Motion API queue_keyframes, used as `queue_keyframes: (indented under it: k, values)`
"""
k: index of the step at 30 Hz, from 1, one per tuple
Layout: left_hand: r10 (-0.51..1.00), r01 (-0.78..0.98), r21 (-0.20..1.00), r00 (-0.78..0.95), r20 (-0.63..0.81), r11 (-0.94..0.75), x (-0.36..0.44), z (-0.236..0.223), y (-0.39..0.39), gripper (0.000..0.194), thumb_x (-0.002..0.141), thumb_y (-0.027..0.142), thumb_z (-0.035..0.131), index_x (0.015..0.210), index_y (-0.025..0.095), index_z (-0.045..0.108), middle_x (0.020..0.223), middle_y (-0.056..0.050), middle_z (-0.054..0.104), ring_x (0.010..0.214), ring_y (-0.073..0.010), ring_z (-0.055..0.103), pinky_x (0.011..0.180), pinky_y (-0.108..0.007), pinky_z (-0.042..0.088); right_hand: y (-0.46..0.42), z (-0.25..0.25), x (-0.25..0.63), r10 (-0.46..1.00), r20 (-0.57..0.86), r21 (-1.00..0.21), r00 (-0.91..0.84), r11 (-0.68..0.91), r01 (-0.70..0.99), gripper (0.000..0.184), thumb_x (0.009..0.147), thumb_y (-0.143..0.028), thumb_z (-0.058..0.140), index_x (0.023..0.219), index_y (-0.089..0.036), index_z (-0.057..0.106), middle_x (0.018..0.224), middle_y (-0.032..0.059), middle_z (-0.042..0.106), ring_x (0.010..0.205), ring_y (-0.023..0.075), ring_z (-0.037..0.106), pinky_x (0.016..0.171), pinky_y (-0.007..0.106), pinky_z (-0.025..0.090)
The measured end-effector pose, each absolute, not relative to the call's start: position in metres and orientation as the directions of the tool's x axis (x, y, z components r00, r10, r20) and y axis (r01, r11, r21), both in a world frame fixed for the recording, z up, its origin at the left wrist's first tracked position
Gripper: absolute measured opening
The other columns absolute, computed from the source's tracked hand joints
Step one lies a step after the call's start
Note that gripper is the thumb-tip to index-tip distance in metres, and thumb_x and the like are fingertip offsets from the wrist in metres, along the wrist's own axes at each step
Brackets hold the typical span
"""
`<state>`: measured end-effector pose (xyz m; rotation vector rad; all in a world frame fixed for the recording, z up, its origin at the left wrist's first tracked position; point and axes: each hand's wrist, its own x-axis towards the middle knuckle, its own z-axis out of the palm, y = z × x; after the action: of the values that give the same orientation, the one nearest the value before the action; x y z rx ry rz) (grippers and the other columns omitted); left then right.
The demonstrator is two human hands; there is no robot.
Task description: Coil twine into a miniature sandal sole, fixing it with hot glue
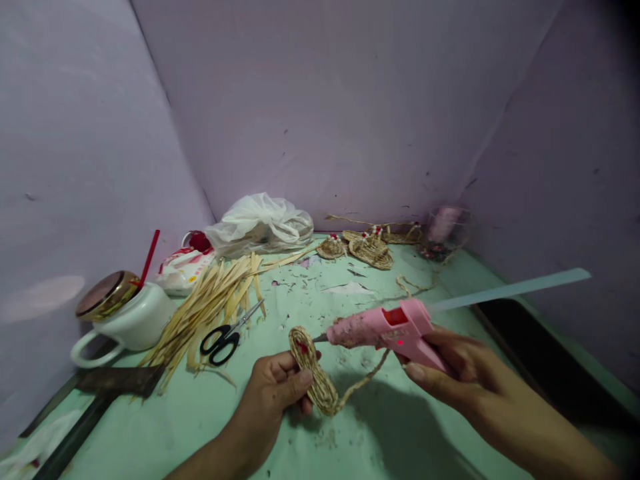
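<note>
Between the thumb and fingers of my left hand (283,390) is a small oval sole of coiled braided straw (320,380), tilted upright, with a red spot near its upper end. A loose tail of braid (364,381) runs from its lower end up toward my right hand. My right hand (457,373) is wrapped around the grip of a pink hot glue gun (383,325). The nozzle points left, at the upper edge of the sole; I cannot tell whether it touches. From the gun's back a long translucent glue stick (515,290) sticks out.
Black-handled scissors (227,339) lie beside a heap of dry straw strips (210,293). At left are a white mug (143,317), a tin lid-like container (107,295) and a hammer (117,381). Behind are a white plastic bag (265,223), small woven slippers (370,250) and a clear container (445,233).
</note>
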<state>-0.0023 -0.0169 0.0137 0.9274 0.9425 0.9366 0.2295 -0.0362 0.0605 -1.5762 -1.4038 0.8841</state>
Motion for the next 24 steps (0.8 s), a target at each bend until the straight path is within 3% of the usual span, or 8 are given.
queue_keyframes:
  k: [6, 15, 24]
  values:
    - [0.925, -0.221, 0.928, 0.303, -0.227, 0.3, -0.002, 0.015, -0.018, 0.037, 0.062, 0.044, 0.076, 0.075, 0.009, 0.07, 0.058, -0.002, 0.059, 0.046, -0.0057, 0.044, 0.045, -0.017, 0.035, -0.034, 0.052, 0.241, 0.98, -0.13, -0.927, 0.15, -0.174, 0.331, 0.054, 0.06, -0.051, 0.072, 0.105, -0.021, 0.067, 0.111, 0.0119, 0.069, 0.101, 0.0322, 0.063, 0.083, 0.04, 0.053]
    - [0.917, -0.187, 0.934, 0.322, -0.235, 0.305, -0.002, 0.014, -0.019, 0.039, 0.06, 0.045, 0.077, 0.07, 0.009, 0.067, 0.057, -0.002, 0.058, 0.046, -0.0057, 0.044, 0.045, -0.017, 0.035, -0.033, 0.048, 0.244, 0.99, -0.121, -0.931, 0.078, -0.14, 0.336, 0.055, 0.065, -0.051, 0.071, 0.112, -0.023, 0.065, 0.125, 0.0114, 0.062, 0.109, 0.0324, 0.059, 0.091, 0.044, 0.049]
    - [0.913, -0.192, 0.931, 0.335, -0.235, 0.31, -0.004, 0.01, -0.019, 0.038, 0.061, 0.045, 0.076, 0.071, 0.01, 0.067, 0.058, -0.002, 0.058, 0.047, -0.006, 0.044, 0.046, -0.018, 0.037, -0.034, 0.055, 0.24, 0.99, -0.056, -0.936, 0.127, -0.096, 0.339, 0.049, 0.063, -0.049, 0.073, 0.104, -0.023, 0.069, 0.108, 0.0103, 0.071, 0.098, 0.0319, 0.064, 0.078, 0.04, 0.055]
